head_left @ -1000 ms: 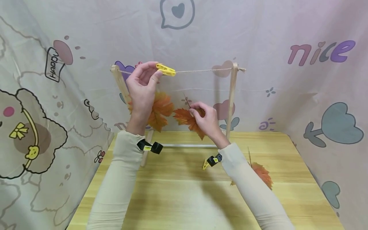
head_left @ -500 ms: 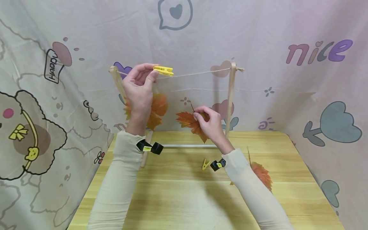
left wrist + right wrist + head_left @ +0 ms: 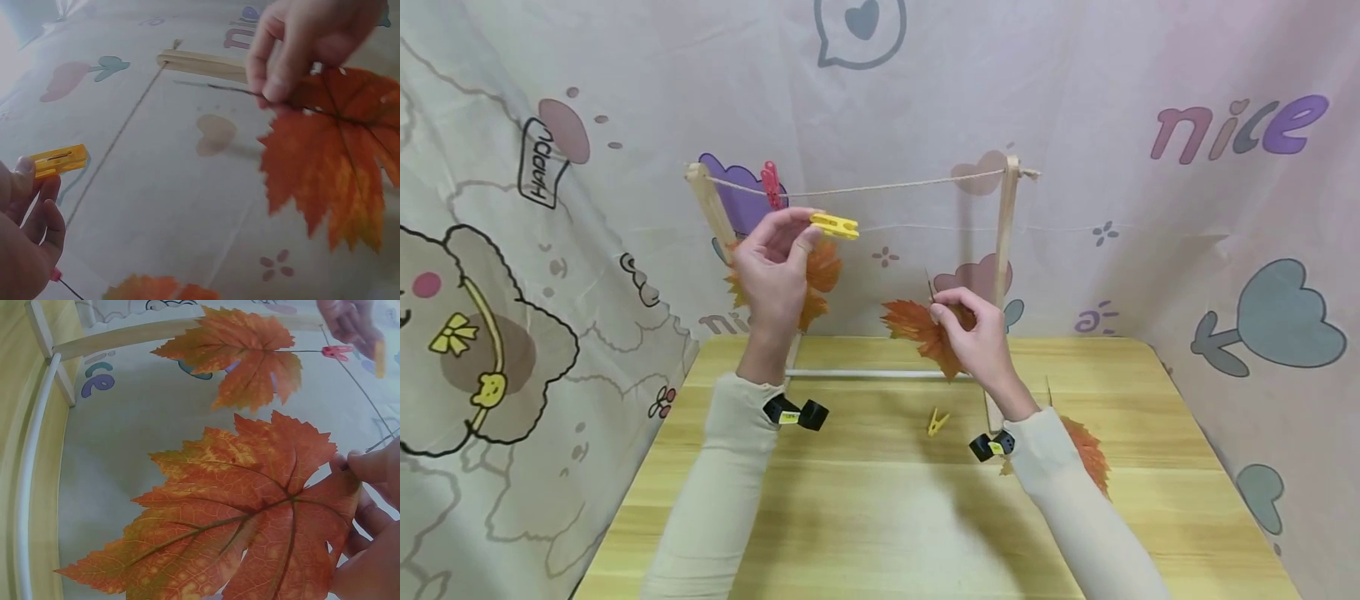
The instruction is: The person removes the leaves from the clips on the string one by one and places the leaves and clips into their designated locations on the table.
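Observation:
My left hand [image 3: 773, 265] pinches a yellow clothespin [image 3: 837, 226] between thumb and fingers, in front of and below the rope [image 3: 895, 187]. With thumb and forefinger my right hand [image 3: 976, 333] holds an orange maple leaf [image 3: 250, 512] near its base, the dark stem [image 3: 234, 90] sticking out past the fingertips. A red clothespin [image 3: 771, 185] on the rope grips the stem of another maple leaf [image 3: 244, 353], which hangs below it, partly hidden behind my left hand in the head view.
Two wooden posts [image 3: 1006, 225] carry the rope, with a white bar [image 3: 880, 373] low between them. On the wooden table [image 3: 865, 517] lie a second yellow clothespin [image 3: 937, 422] and another leaf [image 3: 1088, 454], partly covered by my right sleeve. A printed cloth hangs behind.
My left hand has come down from the rope with the yellow clothespin, bringing the red one into sight. My right hand has moved right and slightly down with its leaf.

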Available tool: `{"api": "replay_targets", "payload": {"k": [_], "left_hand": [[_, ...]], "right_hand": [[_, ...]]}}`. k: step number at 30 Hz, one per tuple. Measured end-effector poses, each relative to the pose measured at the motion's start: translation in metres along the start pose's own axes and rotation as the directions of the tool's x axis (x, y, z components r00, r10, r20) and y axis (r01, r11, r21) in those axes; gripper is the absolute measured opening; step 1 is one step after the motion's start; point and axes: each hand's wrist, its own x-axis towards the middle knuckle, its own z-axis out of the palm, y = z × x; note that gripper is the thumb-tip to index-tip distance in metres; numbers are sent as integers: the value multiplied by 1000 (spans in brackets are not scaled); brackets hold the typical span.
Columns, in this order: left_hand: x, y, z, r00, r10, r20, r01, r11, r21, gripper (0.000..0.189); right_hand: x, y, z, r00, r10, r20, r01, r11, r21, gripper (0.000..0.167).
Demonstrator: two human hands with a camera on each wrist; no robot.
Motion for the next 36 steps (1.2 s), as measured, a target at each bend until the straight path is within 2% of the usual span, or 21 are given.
{"api": "replay_targets", "payload": {"k": [4, 9, 13, 18, 23, 27, 30, 36], "left_hand": [[-18, -8, -5, 998, -28, 47, 25, 997, 72, 23], [-37, -20, -14, 994, -79, 82, 70, 992, 102, 23], [-50, -28, -20, 987, -119, 104, 110, 990, 91, 25], [-67, -40, -22, 974, -162, 159, 157, 987, 44, 27], [-89, -51, -21, 949, -250, 194, 251, 968, 18, 28], [-105, -58, -23, 918, -342, 203, 343, 939, 31, 29], [-115, -63, -26, 899, -384, 212, 387, 922, 30, 30], [-129, -72, -26, 880, -426, 210, 435, 900, 4, 31]], "right_hand": [[-9, 3, -10, 1000, 7, -10, -7, 1000, -2, 8], [-19, 8, -20, 999, 42, 3, -42, 999, 20, 8], [-27, 9, -26, 997, 74, 7, -74, 997, 3, 8], [-37, 10, -38, 991, 131, -36, -131, 991, -12, 7], [-49, 13, -53, 979, 193, -66, -196, 980, -41, 9], [-58, 14, -61, 971, 225, -82, -230, 972, -52, 10], [-64, 20, -66, 965, 247, -89, -251, 967, -43, 11], [-78, 48, -78, 946, 302, -118, -306, 952, -23, 15]]}}
